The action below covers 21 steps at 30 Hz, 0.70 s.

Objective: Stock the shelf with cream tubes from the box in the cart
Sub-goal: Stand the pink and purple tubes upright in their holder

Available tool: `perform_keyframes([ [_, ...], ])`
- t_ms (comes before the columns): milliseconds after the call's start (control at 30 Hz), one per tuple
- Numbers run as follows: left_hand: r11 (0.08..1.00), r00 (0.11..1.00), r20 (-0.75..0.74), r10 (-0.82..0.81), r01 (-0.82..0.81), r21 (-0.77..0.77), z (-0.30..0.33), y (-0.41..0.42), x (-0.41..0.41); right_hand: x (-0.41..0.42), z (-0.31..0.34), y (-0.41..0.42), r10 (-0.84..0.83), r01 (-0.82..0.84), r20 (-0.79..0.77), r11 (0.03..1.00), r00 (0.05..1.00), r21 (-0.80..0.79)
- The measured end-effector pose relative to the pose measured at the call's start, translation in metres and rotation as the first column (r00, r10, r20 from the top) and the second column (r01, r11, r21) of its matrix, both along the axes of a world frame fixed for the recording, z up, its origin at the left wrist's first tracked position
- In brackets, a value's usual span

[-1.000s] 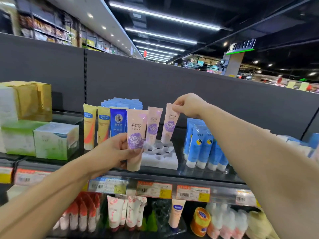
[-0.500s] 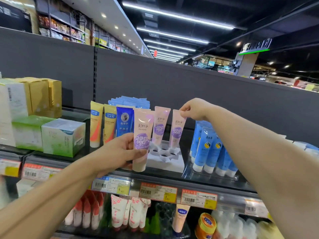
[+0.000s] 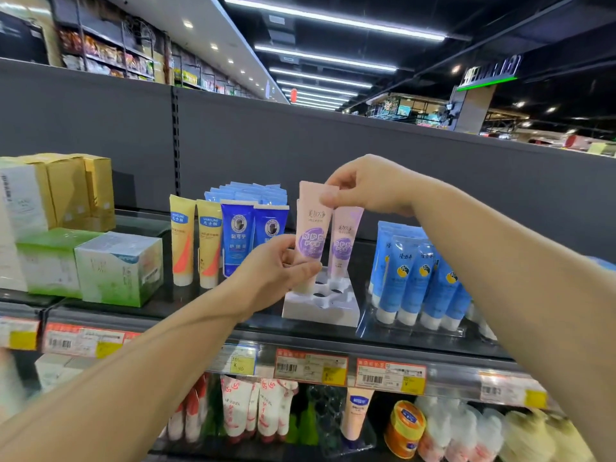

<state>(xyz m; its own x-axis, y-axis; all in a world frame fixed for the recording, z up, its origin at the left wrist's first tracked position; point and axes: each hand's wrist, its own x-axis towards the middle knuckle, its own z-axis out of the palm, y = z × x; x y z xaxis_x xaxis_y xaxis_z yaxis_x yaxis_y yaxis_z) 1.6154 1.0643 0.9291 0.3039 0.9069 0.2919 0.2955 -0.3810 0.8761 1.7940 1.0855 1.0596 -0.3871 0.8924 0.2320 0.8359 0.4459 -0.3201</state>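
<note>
Shelf (image 3: pixel 186 311), mid-frame, carries a white slotted tray (image 3: pixel 321 310) at centre. Over it stands a pink cream tube (image 3: pixel 311 235) with purple label, cap down. Left hand (image 3: pixel 270 278) fingers closed round its lower body; right hand (image 3: pixel 363 188) pinches its crimped top.

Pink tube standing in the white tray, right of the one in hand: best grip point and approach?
Pinch the flat crimped top of the standing pink tube from above. It stands cap-down in the white tray, with the held pink tube close on its left and the blue tubes to its right, so the sides are crowded while the top edge is free. The crimp's flat faces likely suit a thumb-and-finger pinch.
</note>
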Motion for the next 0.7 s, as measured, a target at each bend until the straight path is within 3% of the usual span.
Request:
perform_keyframes([
  [167, 0.989, 0.943, -0.325, 0.077, -0.031, 0.144, -0.020, -0.003, -0.008, 0.010, -0.006, 0.011, -0.077, 0.078, -0.022, 0.996, 0.997, 0.053],
  [267, 0.982, 0.891, -0.442, 0.103, -0.021, 0.187, -0.029, -0.005, -0.010, 0.011, -0.016, 0.023, -0.148, 0.146, 0.016, 0.986, 0.989, 0.079],
  [700, 0.987, 0.871, -0.483, 0.088, -0.011, 0.160, -0.033, -0.003, -0.011, 0.016, -0.041, 0.037, -0.262, 0.269, -0.089, 0.960, 0.961, 0.079],
])
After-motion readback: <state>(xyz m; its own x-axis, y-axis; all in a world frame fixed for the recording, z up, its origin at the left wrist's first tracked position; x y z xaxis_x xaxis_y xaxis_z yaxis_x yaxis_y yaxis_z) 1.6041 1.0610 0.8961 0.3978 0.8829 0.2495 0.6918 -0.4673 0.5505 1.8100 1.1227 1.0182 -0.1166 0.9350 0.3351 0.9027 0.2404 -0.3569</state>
